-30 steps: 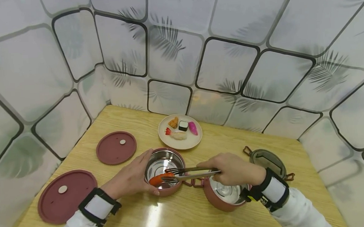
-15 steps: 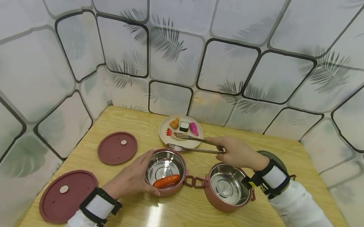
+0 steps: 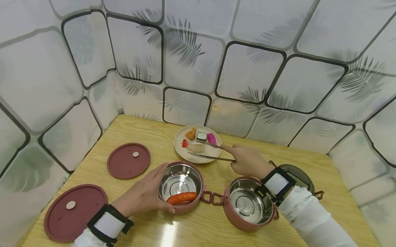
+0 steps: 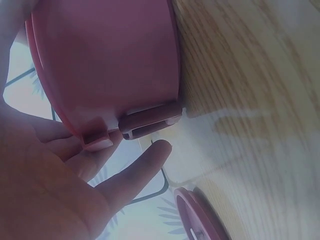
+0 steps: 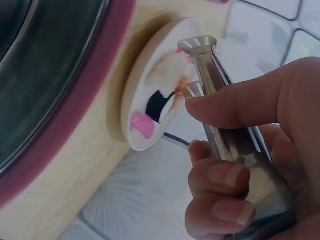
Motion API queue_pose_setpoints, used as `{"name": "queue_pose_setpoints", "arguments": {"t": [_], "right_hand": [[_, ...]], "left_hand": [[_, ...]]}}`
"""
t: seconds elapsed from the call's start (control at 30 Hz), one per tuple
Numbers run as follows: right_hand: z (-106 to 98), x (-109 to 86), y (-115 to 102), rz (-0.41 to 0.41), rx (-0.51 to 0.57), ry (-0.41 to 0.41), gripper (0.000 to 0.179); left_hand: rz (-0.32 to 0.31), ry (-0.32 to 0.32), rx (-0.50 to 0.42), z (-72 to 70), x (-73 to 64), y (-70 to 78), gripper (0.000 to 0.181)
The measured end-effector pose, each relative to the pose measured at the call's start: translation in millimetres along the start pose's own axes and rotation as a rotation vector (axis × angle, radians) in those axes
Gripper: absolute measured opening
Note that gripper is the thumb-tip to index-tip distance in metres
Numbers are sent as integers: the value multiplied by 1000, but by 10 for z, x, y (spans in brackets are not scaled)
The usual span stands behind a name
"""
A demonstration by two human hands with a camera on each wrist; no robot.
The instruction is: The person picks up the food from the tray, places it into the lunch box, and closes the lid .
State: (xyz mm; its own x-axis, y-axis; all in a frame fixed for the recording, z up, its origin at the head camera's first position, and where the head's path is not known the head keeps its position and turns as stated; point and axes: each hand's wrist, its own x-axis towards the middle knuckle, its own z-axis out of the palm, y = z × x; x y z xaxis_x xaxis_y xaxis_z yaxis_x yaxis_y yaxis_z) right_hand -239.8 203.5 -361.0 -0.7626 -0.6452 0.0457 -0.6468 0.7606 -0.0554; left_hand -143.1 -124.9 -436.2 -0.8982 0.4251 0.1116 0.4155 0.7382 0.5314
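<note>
My left hand (image 3: 147, 193) cups the left red bowl (image 3: 178, 175), fingers on its far side and thumb on the near rim. An orange sausage (image 3: 182, 198) lies inside it. In the left wrist view the fingers (image 4: 145, 160) lie beside that bowl's wall (image 4: 110, 60) and clasp. My right hand (image 3: 247, 161) grips metal tongs (image 3: 212, 158) that reach left over the cream plate (image 3: 207, 157). Their spread tips sit on either side of a pale shrimp nigiri (image 3: 196, 148). The right wrist view shows the tongs (image 5: 220, 110) over the plate (image 5: 142, 87).
The plate also holds a fried piece (image 3: 190, 133), a black sushi roll (image 3: 201, 136) and a pink piece (image 3: 212, 138). A second steel-lined red bowl (image 3: 230, 216) is clipped to the first. Two red lids (image 3: 129, 160) (image 3: 75, 212) lie left, a grey lid (image 3: 298, 174) right.
The tongs let the sausage go in the left bowl. My right hand then carried them away to the plate, where their tips now straddle the nigiri. The left hand stayed on the bowl.
</note>
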Motion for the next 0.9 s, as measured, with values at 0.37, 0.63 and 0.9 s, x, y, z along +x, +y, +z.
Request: {"name": "queue_pose_setpoints", "arguments": {"t": [0.37, 0.63, 0.9], "right_hand": [[166, 86, -14, 5, -143, 0, 60], [147, 65, -17, -5, -141, -17, 57], [102, 17, -15, 27, -54, 4, 53]], "left_hand": [[3, 1, 4, 5, -2, -16, 133], [0, 1, 6, -10, 9, -15, 133], [-1, 1, -6, 3, -2, -13, 133]]}}
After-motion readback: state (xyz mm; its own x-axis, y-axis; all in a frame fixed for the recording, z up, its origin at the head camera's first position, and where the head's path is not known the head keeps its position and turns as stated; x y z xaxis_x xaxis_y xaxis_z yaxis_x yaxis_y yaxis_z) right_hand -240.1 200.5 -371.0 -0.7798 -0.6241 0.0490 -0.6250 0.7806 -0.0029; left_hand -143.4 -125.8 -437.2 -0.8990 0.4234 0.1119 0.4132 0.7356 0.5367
